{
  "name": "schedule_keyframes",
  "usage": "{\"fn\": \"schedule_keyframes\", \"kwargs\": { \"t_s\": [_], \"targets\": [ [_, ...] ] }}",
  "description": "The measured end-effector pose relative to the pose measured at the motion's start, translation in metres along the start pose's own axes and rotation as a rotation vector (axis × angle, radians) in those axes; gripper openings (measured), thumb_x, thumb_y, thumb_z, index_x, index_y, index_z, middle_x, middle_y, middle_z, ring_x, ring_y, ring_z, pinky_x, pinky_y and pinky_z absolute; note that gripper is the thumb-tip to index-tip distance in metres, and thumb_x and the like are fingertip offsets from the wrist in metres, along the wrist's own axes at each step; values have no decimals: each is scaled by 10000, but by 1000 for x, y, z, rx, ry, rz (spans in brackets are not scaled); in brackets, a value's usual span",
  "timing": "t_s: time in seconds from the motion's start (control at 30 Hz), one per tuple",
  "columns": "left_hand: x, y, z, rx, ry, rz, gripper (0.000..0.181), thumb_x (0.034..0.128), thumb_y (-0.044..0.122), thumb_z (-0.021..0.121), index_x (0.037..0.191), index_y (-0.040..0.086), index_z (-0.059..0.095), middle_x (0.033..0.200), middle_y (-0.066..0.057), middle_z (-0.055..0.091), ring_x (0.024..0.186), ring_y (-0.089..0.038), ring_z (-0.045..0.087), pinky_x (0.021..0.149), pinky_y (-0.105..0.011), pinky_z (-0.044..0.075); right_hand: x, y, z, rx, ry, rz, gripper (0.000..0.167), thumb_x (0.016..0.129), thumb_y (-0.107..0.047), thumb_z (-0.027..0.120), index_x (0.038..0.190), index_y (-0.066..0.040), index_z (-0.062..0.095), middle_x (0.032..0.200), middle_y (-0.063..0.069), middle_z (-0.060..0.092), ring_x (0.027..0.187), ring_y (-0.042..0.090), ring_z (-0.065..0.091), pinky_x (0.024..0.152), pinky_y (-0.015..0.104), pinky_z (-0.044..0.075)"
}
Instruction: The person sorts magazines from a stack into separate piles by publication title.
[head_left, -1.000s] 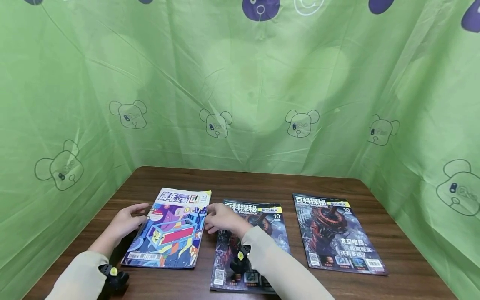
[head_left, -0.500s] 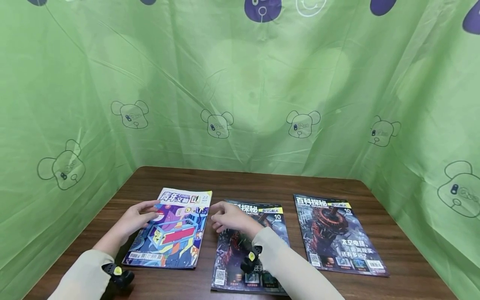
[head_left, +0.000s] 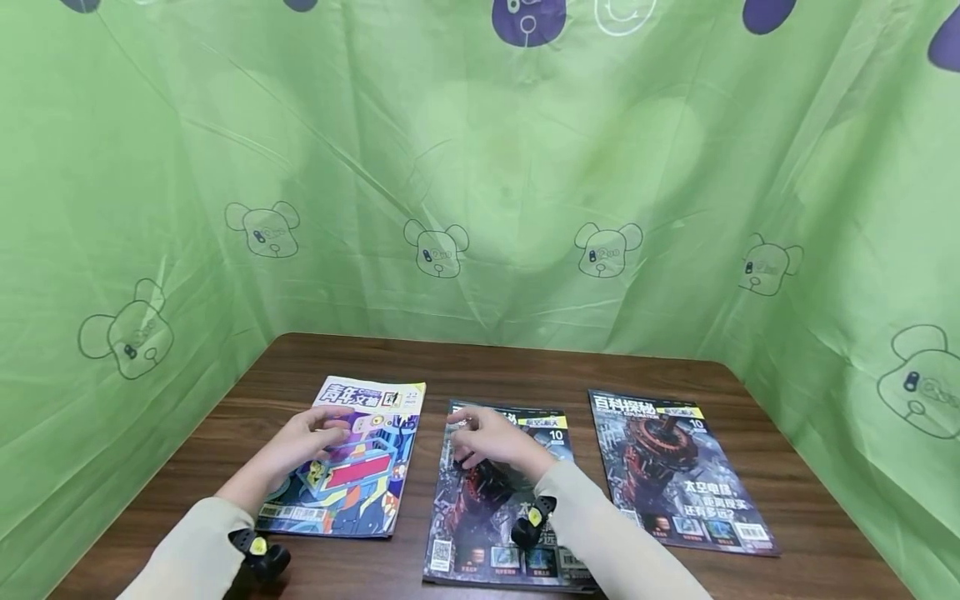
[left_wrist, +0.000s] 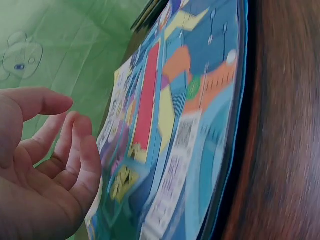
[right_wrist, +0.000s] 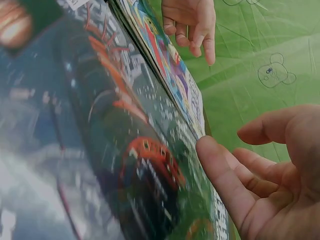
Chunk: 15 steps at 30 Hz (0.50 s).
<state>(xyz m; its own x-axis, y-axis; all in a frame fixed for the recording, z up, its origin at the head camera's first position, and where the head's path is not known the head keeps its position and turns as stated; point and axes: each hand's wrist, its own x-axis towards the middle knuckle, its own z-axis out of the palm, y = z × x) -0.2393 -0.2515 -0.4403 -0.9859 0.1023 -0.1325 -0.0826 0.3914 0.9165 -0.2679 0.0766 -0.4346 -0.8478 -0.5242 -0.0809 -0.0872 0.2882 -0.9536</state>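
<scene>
In the head view a colourful magazine lies on the left of the table, with purple lettering on a white band. My left hand is over its left side, fingers loosely bent and holding nothing. A gap shows between those fingers and the cover in the left wrist view. My right hand is over the upper part of the dark middle magazine, covering some of its title. Nothing is between its thumb and fingers in the right wrist view; whether a fingertip touches the cover I cannot tell.
Another dark magazine with the same cover lies to the right, slightly turned. All three rest on a brown wooden table. Green cloth printed with bear heads surrounds the back and sides. Black wrist devices sit on both sleeves.
Both hands have moved right. The left has come from the colourful magazine's left edge to over its cover; the right has left that magazine's right edge for the middle one. The magazines stay put.
</scene>
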Motion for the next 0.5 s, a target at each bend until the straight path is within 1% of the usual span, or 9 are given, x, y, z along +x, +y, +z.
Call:
{"fn": "schedule_keyframes", "kwargs": {
  "t_s": [0.13,0.2,0.3,0.5],
  "targets": [
    [2,6,12,-19,-17,1,516,972,199,656,1432,25,503,1230,-194,609,992,-294,648,819,-418,582,-5,6,-9,-4,10,6,434,922,-54,596,1332,73,534,946,177,682,795,261,697,681,372,619],
    [3,9,17,-17,-19,4,502,967,195,659,1422,37,519,1233,-181,615,1009,-287,646,839,-428,579,-8,9,-13,8,24,11,431,921,-55,601,1328,72,539,949,180,677,790,264,699,674,380,620],
    [4,12,25,-37,-41,14,489,966,175,651,1417,36,523,1249,-191,610,1036,-300,642,867,-443,577,-14,11,-20,20,41,31,428,929,-53,596,1333,71,536,961,191,659,789,263,697,672,386,619],
    [4,15,39,-70,-70,41,467,963,159,653,1397,26,542,1251,-205,616,1052,-301,650,828,-424,589,-26,17,-35,-6,64,51,415,969,-88,579,1346,76,522,1004,178,664,814,265,698,680,385,618]
  ]
}}
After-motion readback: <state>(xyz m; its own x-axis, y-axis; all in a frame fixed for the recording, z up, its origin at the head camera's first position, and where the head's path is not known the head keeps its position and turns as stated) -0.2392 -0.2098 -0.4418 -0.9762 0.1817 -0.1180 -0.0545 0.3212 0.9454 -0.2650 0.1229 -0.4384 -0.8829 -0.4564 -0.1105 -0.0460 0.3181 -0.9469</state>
